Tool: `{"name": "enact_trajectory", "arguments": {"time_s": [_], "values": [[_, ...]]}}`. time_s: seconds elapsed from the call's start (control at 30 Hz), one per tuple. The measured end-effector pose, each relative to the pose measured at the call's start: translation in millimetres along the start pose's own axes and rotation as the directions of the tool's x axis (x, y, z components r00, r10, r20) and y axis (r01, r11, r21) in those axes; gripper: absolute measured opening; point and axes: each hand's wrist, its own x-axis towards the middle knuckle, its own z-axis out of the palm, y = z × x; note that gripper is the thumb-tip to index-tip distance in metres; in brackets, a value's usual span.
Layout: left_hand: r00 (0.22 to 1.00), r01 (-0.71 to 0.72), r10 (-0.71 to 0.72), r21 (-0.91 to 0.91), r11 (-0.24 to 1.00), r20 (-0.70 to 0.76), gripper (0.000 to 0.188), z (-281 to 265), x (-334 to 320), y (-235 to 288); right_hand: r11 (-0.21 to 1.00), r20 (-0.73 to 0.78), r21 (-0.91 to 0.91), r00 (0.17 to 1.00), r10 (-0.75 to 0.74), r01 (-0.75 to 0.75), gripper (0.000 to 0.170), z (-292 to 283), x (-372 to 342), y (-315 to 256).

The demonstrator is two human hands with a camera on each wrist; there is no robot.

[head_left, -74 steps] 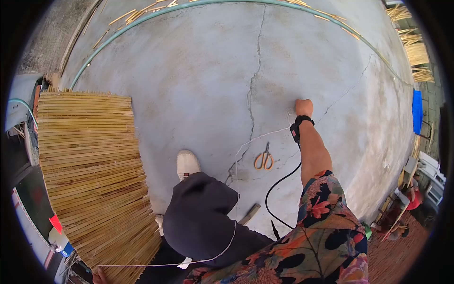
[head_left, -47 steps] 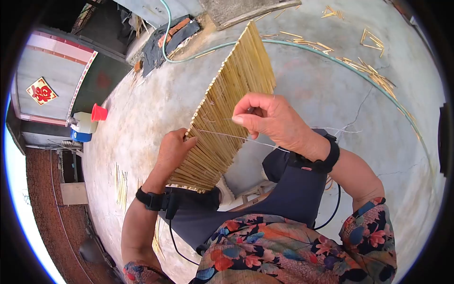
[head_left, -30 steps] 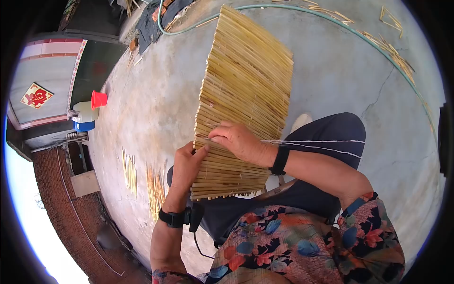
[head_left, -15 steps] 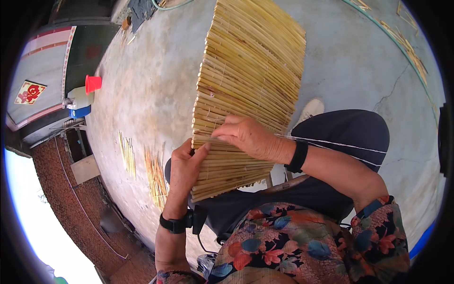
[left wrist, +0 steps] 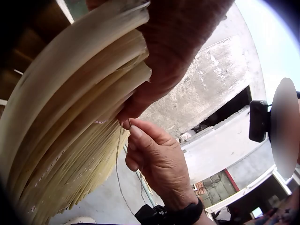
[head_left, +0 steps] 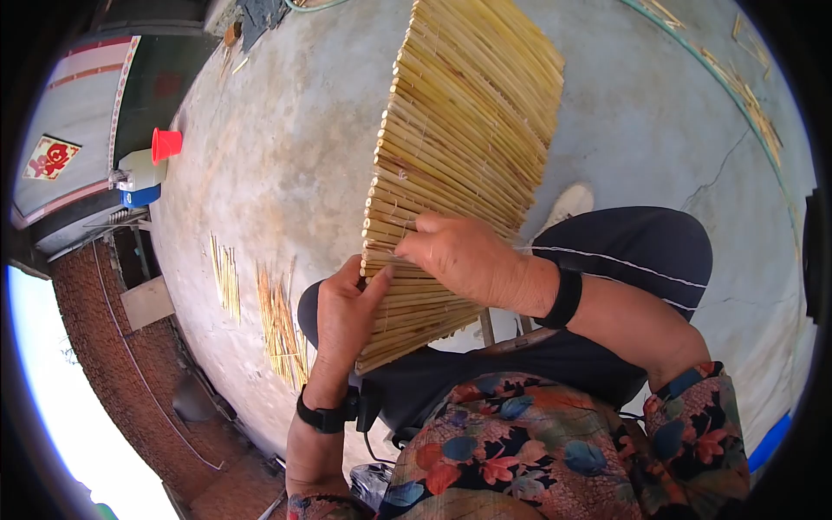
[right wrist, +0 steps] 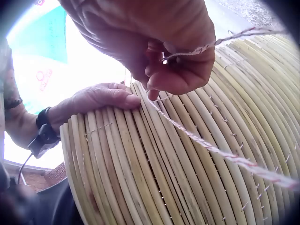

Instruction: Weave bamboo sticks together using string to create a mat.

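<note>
A mat of yellow reed stalks, bound with rows of stitches, stands slanted over the lap. My left hand grips its left edge, the thumb on the near face and the fingers hidden behind. Just above that thumb, my right hand pinches a white string with reddish flecks right at the stalk ends. In the right wrist view a shiny metal bit shows where the string enters the curled fingers; most of it is hidden. The string's strands trail rightward over the knee.
Loose stalks lie on the concrete floor at left. Farther back are a red bucket and a pale jug. A green hose curves across the upper right, with stalk pieces beside it.
My right hand has come from far out over the floor to the mat's edge, drawing the string along. The mat went from the left side to in front of me; lately both hands shift slightly.
</note>
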Motion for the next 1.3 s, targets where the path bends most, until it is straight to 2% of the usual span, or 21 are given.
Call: {"name": "enact_trajectory", "arguments": {"time_s": [0.13, 0.2, 0.23, 0.3, 0.33, 0.37, 0.4, 0.43, 0.47, 0.5, 0.53, 0.57, 0.63, 0.7, 0.77, 0.8, 0.87, 1.0, 1.07, 1.17, 1.3], "values": [[0.999, -0.042, 0.044, 0.076, 0.996, -0.02, 0.022, 4.9, -9.3, 3.4, 0.999, 0.032, -0.049, 0.999, 0.018, -0.017, 0.012, -7.3, -6.0, -17.3], [0.974, -0.191, 0.216, 0.287, 0.939, -0.06, 0.02, 18.0, -13.3, 1.3, 0.993, 0.065, -0.103, 0.996, 0.057, -0.05, 0.01, -9.8, -12.0, -19.9], [0.973, -0.189, 0.216, 0.265, 0.946, -0.078, 0.02, 26.1, -13.8, -0.9, 0.992, 0.084, -0.122, 0.995, 0.048, -0.037, 0.01, -7.0, -17.6, -16.4], [0.934, -0.291, 0.347, 0.377, 0.879, -0.089, 0.019, 44.8, -17.6, 1.3, 0.991, 0.03, -0.019, 0.99, 0.135, -0.134, 0.01, -5.3, -36.1, -4.5], [0.899, -0.348, 0.424, 0.411, 0.842, -0.108, 0.02, 61.8, -22.5, 2.3, 0.989, 0.076, -0.067, 0.988, 0.136, -0.131, 0.01, -17.1, -47.1, 1.3], [0.901, -0.341, 0.415, 0.383, 0.858, -0.128, 0.02, 69.2, -25.4, -0.8, 0.989, 0.076, 0.023, 0.987, 0.144, -0.146, 0.009, -21.8, -52.1, 3.3], [0.877, -0.397, 0.472, 0.415, 0.819, -0.092, 0.022, 68.3, -25.8, -4.5, 0.975, 0.055, 0.137, 0.985, 0.166, -0.172, 0.01, -21.5, -53.8, 1.7], [0.851, -0.43, 0.512, 0.405, 0.807, -0.117, 0.023, 84.0, -28.7, -8.7, 0.982, 0.112, 0.089, 0.982, 0.154, -0.164, 0.01, -27.7, -60.3, 5.3], [0.833, -0.453, 0.537, 0.391, 0.801, -0.133, 0.029, 89.7, -29.1, -14.3, 0.971, 0.113, 0.118, 0.975, 0.193, -0.206, 0.011, -25.0, -66.9, 5.8], [0.837, -0.454, 0.533, 0.384, 0.804, -0.128, 0.029, 87.2, -27.2, -15.8, 0.952, 0.084, 0.174, 0.967, 0.242, -0.253, 0.013, -17.1, -74.0, 5.0], [0.843, -0.443, 0.516, 0.345, 0.827, -0.153, 0.031, 99.6, -30.6, -15.0, 0.892, 0.135, 0.253, 0.927, 0.35, -0.374, 0.015, -19.3, -86.2, 8.7], [0.843, -0.447, 0.516, 0.336, 0.829, -0.15, 0.032, 99.6, -32.2, -19.9, 0.896, 0.163, 0.231, 0.923, 0.349, -0.38, 0.015, -16.3, -87.1, 9.9], [0.86, -0.422, 0.48, 0.288, 0.86, -0.173, 0.035, 101.5, -37.8, -18.9, 0.808, 0.201, 0.313, 0.866, 0.458, -0.5, 0.018, -20.9, -91.5, 9.2], [0.871, -0.416, 0.47, 0.297, 0.86, -0.141, 0.036, 95.3, -34.3, -17.9, 0.771, 0.234, 0.339, 0.843, 0.485, -0.538, 0.019, -20.2, -91.7, 5.4], [0.885, -0.401, 0.444, 0.255, 0.88, -0.141, 0.04, 92.7, -31.3, -20.4, 0.819, 0.268, 0.232, 0.843, 0.466, -0.526, 0.019, -26.7, -87.8, 2.3], [0.894, -0.396, 0.434, 0.252, 0.883, -0.116, 0.041, 89.3, -32.3, -19.3, 0.814, 0.272, 0.237, 0.84, 0.47, -0.531, 0.019, -30.3, -88.0, 0.8], [0.904, -0.375, 0.409, 0.232, 0.897, -0.121, 0.042, 89.4, -35.1, -24.1, 0.874, 0.324, 0.14, 0.855, 0.404, -0.466, 0.019, -36.7, -84.8, 4.1], [0.911, -0.371, 0.397, 0.194, 0.908, -0.116, 0.043, 89.2, -38.9, -29.4, 0.848, 0.384, 0.135, 0.816, 0.432, -0.512, 0.018, -32.6, -84.3, 8.9], [0.902, -0.376, 0.402, 0.175, 0.91, -0.157, 0.044, 92.7, -36.9, -31.5, 0.877, 0.337, 0.098, 0.845, 0.415, -0.47, 0.016, -26.1, -81.1, 12.4], [0.911, -0.325, 0.371, 0.242, 0.914, -0.181, 0.041, 99.4, -38.5, -32.7, 0.875, 0.291, 0.147, 0.866, 0.407, -0.461, 0.015, -29.0, -83.5, 23.4], [0.938, -0.246, 0.288, 0.217, 0.945, -0.192, 0.033, 99.0, -37.7, -35.8, 0.885, 0.384, 0.12, 0.843, 0.376, -0.449, 0.014, -27.1, -76.0, 23.9]]}}
